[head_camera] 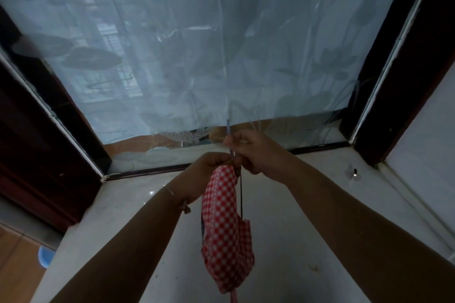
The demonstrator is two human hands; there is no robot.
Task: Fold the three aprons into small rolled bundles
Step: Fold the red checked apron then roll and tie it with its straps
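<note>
A red-and-white checked apron [225, 231] hangs bunched in the air above the pale stone sill [307, 241]. My left hand [211, 167] grips its top end. My right hand [253, 150] pinches a blue-and-white striped strap [229, 134] that sticks up from between the two hands. A thin dark cord [241, 194] dangles straight down beside the cloth. A pink strap end shows at the bottom edge. No other apron is in view.
A sheer printed curtain [221, 44] covers the window behind the sill. Dark wooden frames [394, 81] stand at both sides. A small metal fitting [354, 174] sits on the sill at right. A blue object [45, 257] lies on the floor at lower left.
</note>
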